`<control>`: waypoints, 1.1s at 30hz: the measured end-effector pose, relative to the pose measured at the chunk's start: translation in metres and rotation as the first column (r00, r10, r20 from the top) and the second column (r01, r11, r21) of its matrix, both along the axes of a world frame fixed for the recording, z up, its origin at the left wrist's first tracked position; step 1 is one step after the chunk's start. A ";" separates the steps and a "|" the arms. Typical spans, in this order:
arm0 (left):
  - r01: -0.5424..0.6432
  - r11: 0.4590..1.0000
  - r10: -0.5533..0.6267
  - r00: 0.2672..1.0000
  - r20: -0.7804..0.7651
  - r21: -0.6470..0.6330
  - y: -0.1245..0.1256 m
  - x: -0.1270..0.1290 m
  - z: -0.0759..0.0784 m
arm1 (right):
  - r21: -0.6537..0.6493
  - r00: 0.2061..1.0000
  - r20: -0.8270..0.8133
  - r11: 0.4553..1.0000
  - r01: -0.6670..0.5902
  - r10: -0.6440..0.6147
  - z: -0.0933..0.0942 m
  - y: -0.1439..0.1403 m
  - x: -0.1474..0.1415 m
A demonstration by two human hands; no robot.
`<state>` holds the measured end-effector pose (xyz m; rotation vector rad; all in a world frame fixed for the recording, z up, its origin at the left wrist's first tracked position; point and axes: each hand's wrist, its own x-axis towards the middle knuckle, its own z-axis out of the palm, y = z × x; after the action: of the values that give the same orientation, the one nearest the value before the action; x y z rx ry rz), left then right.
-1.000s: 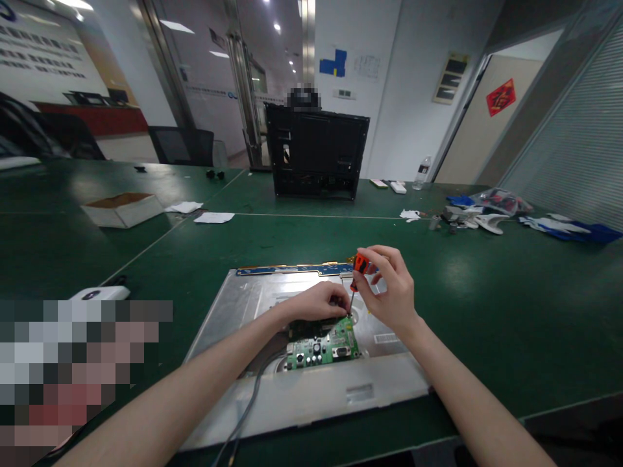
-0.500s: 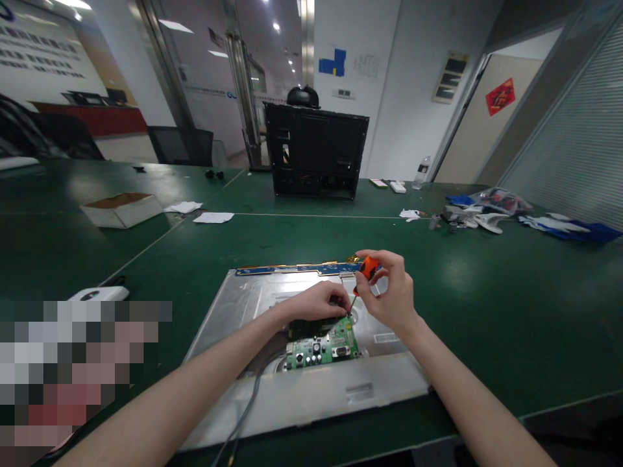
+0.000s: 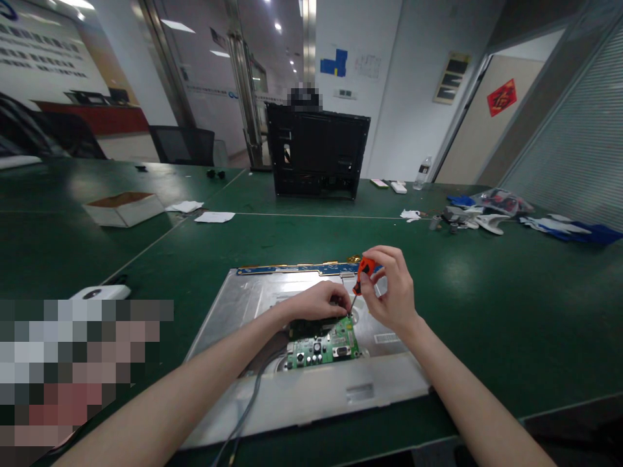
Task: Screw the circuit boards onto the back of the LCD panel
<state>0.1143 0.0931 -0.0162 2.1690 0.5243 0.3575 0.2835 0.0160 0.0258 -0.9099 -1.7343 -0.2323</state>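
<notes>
My right hand [image 3: 393, 292] grips an orange and black screwdriver [image 3: 364, 272] by its handle. The thin shaft slants down to the upper right corner of a green circuit board [image 3: 324, 350]. Beside that tip, my left hand [image 3: 324, 301] rests with curled fingers pressed together; whatever they hold, if anything, is hidden. Under both hands lies a silver metal display panel [image 3: 277, 402]. Along its far edge runs a narrow blue circuit strip [image 3: 282, 270]. Dark cables [image 3: 253, 395] trail from the board over the panel's near edge.
A black monitor housing [image 3: 318, 152] stands at the back. To the left are an open white box [image 3: 124, 211], a paper sheet [image 3: 215, 217] and a white device [image 3: 100, 292]. Gloves [image 3: 559, 224], a plastic bag [image 3: 503, 201] and a bottle [image 3: 422, 174] lie or stand at the right.
The fingers of my right hand have shifted on the screwdriver's handle, which now stands a little more upright. My left hand has stayed in place.
</notes>
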 end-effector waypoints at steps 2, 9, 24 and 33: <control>0.000 1.000 0.000 1.000 -0.011 0.006 0.000 0.000 0.000 | 0.010 1.000 0.001 1.000 0.023 -0.023 -0.002 0.001 0.000; -0.007 1.000 0.008 1.000 -0.023 0.015 0.000 0.000 0.000 | 0.026 0.999 0.003 0.999 0.044 -0.044 -0.003 0.003 0.000; -0.003 1.000 0.003 1.000 -0.009 -0.029 0.001 0.000 0.001 | 0.001 0.998 -0.066 1.000 0.002 -0.002 -0.006 0.004 -0.001; 0.003 1.000 -0.003 1.000 0.011 -0.021 0.002 0.000 -0.002 | 0.007 0.999 -0.031 1.000 -0.020 0.020 -0.004 0.004 0.000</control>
<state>0.1141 0.0948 -0.0179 2.1461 0.5164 0.3605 0.2831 0.0195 0.0218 -0.8866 -1.7122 -0.2096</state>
